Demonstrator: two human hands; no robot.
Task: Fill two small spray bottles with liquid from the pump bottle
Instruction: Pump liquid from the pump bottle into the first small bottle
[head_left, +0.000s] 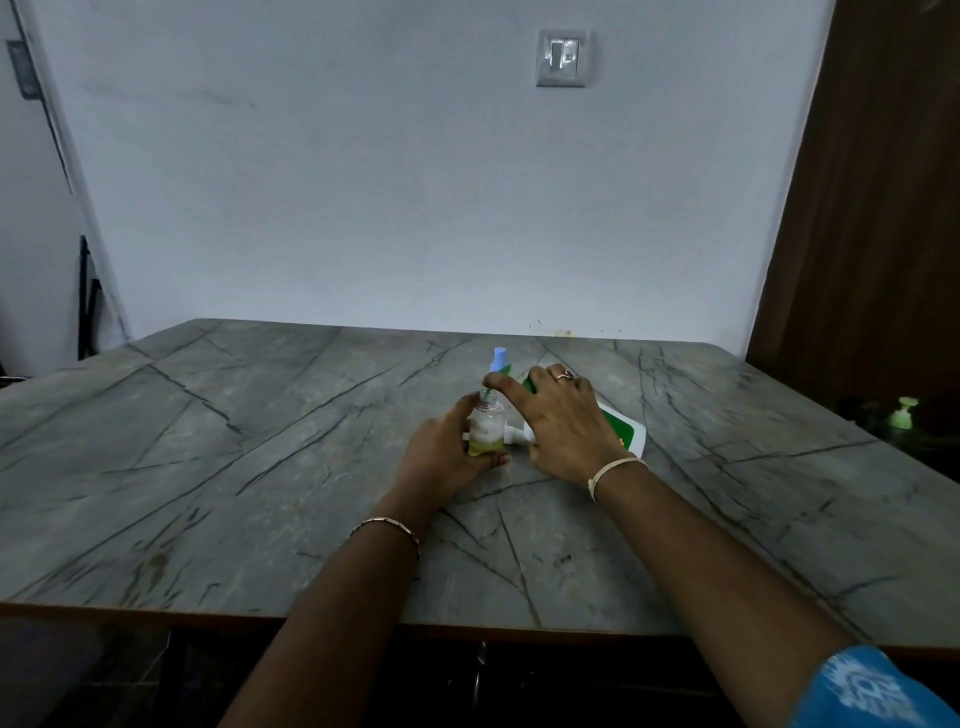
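Note:
My left hand (447, 457) grips a small clear spray bottle (485, 426) that stands upright on the grey marble-patterned table (260, 467), with a little yellowish liquid at its bottom. Its neck is uncapped. My right hand (561, 421) lies curled over the white pump bottle with a green label (626, 431), which is tilted low on the table. That hand's thumb reaches to the small bottle's neck. The pump's white nozzle (514, 434) points at the small bottle's side. A blue spray cap (498, 358) shows just behind; what it sits on is hidden.
The table's far edge meets a pale wall with a light switch (563, 57). A brown door (872, 234) stands at the right, with a small green pump dispenser (904, 413) low beside it. The table's front edge (467, 626) is near me.

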